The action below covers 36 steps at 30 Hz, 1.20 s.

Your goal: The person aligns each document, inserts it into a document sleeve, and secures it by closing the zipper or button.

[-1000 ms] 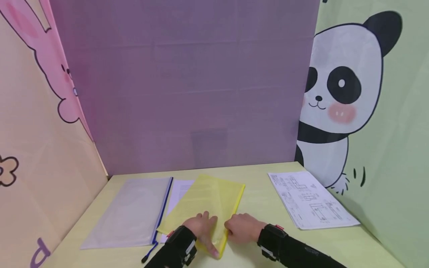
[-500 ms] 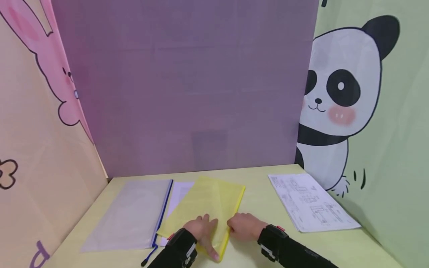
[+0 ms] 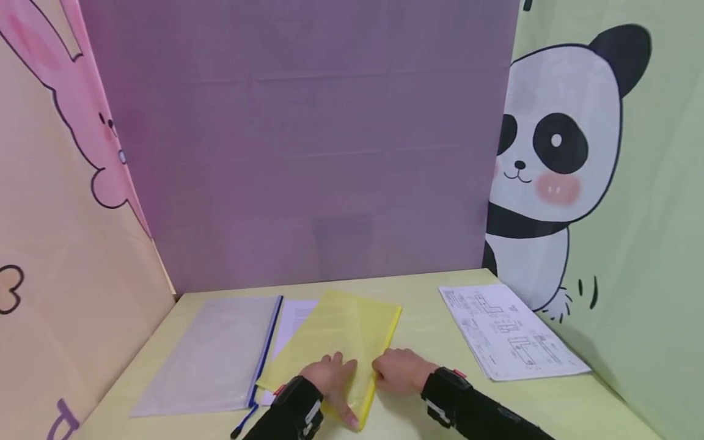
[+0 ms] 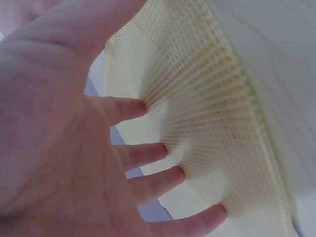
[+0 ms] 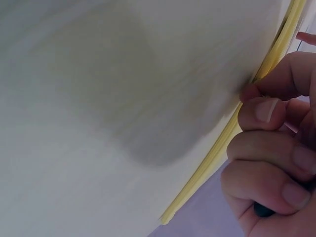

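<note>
A yellow mesh zipper file bag lies slanted on the table. My left hand rests on its near part, fingers spread; in the left wrist view the fingertips press into the mesh and crease it. At the bag's right edge my right hand pinches the yellow zipper between thumb and forefinger, the other fingers curled. A small dark green piece shows under those curled fingers. The zipper slider itself is hidden by the fingers.
To the left lies a clear-white mesh bag with a blue zipper and a corded pull. A printed sheet sits partly under the yellow bag. Sheets with technical drawings lie at the right. A purple panel stands behind the table.
My right hand has shifted slightly away from me along the bag's zipper edge. My left hand stays on the mesh. The head view has tilted a little.
</note>
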Available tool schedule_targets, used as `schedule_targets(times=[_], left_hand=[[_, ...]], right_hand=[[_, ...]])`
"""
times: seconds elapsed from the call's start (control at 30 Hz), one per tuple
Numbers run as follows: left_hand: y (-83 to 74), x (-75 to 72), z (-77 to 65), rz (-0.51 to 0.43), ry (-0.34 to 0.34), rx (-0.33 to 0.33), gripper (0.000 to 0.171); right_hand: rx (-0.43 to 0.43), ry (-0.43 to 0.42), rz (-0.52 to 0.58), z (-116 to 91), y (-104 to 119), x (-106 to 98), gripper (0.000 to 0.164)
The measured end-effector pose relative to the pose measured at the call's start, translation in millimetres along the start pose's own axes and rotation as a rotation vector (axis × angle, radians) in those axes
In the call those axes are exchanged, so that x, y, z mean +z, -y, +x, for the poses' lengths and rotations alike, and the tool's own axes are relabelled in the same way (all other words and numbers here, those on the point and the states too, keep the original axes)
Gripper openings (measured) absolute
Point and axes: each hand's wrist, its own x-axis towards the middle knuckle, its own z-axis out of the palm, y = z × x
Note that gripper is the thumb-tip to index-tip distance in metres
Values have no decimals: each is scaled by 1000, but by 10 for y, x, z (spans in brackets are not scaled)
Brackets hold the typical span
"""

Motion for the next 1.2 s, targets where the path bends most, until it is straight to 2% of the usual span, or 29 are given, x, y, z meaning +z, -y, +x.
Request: schedule_targets(times=[0.2,0.43,0.63,0.73,1.0,1.2], left_hand=[[-6,9,-3,-6,3,-17,106],[-14,13,7,6,11,-4,106],[-10,7,25,15,20,-7,108],[7,34,76,25,14,-6,112],[100,217,262,4,1,16,119],[12,18,46,-3,8,4,109]], right_hand=[[-11,-52,-30,6,-43,6,21],[27,-35,-25,43,-114,14,21],[15,-39,-24,62,-133,0,21],[19,-36,-13,62,-132,-7,21],[42,-50,-21,80,-170,2,19],[57,-66,-35,110,-216,14,20]])
